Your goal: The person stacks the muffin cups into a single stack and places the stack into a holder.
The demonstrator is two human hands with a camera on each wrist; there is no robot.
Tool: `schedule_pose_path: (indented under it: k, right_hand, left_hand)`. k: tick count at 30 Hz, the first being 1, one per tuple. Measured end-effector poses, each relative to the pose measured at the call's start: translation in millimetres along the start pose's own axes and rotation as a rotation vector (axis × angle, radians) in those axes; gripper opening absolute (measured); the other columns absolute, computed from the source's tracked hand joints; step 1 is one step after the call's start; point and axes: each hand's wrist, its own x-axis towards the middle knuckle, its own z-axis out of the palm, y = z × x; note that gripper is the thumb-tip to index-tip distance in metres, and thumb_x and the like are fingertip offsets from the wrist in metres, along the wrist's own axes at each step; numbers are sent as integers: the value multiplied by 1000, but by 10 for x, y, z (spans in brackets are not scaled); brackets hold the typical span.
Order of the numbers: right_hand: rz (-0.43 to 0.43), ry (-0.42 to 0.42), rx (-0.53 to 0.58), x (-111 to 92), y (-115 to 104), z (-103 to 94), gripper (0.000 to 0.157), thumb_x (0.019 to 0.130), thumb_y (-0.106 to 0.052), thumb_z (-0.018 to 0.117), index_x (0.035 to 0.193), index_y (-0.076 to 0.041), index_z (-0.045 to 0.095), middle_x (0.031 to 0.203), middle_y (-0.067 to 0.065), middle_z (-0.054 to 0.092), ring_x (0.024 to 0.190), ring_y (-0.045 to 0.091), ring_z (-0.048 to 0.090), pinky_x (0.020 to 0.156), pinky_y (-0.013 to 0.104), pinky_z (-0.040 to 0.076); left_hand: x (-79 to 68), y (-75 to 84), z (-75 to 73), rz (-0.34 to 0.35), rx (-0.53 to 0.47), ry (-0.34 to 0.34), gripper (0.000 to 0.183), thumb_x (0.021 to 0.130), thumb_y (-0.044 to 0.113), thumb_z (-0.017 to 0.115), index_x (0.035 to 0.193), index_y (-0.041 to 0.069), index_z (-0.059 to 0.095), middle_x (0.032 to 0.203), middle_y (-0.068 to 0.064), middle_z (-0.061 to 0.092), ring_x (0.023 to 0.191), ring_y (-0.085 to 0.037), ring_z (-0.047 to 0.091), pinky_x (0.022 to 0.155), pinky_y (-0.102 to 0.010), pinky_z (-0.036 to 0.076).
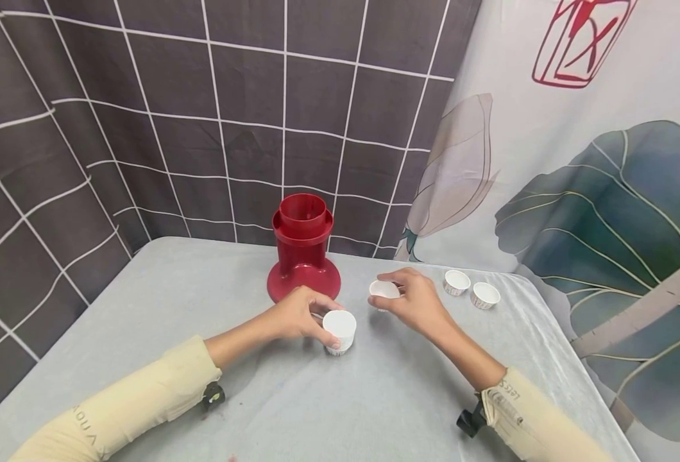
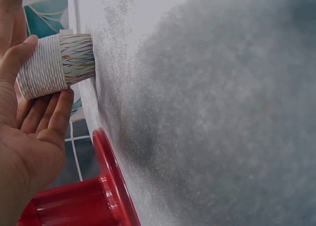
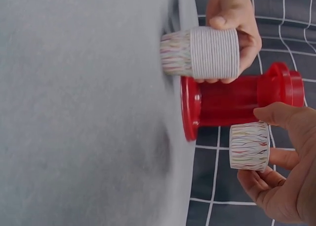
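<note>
My left hand (image 1: pixel 299 314) grips a stack of nested paper baking cups (image 1: pixel 340 328) around its ribbed rims. In the left wrist view the stack's (image 2: pixel 47 67) patterned base points down at the tabletop. My right hand (image 1: pixel 417 301) pinches a single paper baking cup (image 1: pixel 385 289) between thumb and fingers, to the right of the stack. Thin coloured streaks mark this cup's (image 3: pixel 249 147) side in the right wrist view, where it is held up off the table. Two more paper cups, one nearer (image 1: pixel 485 295) and one farther (image 1: pixel 457 282), stand upright right of my right hand.
A red plastic stand (image 1: pixel 301 260) with a round flared base and an open tube top stands behind my left hand. Grey cloth covers the table (image 1: pixel 201 282). A dark gridded curtain (image 1: pixel 184 128) hangs behind it, with a leaf-printed cloth (image 1: pixel 623 212) on the right.
</note>
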Motion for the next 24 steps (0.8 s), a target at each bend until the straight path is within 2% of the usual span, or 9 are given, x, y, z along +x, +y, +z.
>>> schedule_pose_path:
  k: [7,20,24]
  right_hand:
    - [-39,-2,9,-31,-89,34,50,90,-32,92,131,-5,83,130,15,80,112,36,77,98,54,64]
    - [-89,-31,94,-90,-231,116,45,92,-32,92,131,-9,84,129,11,80,113,33,77,99,53,66]
    - [-125,-40,115,-107,-274,141,44,92,-30,92,131,-10,85,127,9,80,114,29,76,100,52,67]
  left_hand:
    - [-2,-3,-4,11,14,-4,54,81,12,102,131,5,83,117,-7,87,104,-20,85,95,-34,70]
    - [4,-11,-10,60,50,-1,52,81,13,102,130,6,84,113,-5,87,102,-17,83,93,-32,70]
    - [-8,-3,-11,51,57,4,53,81,14,102,130,6,84,114,-6,87,104,-18,83,94,-32,69]
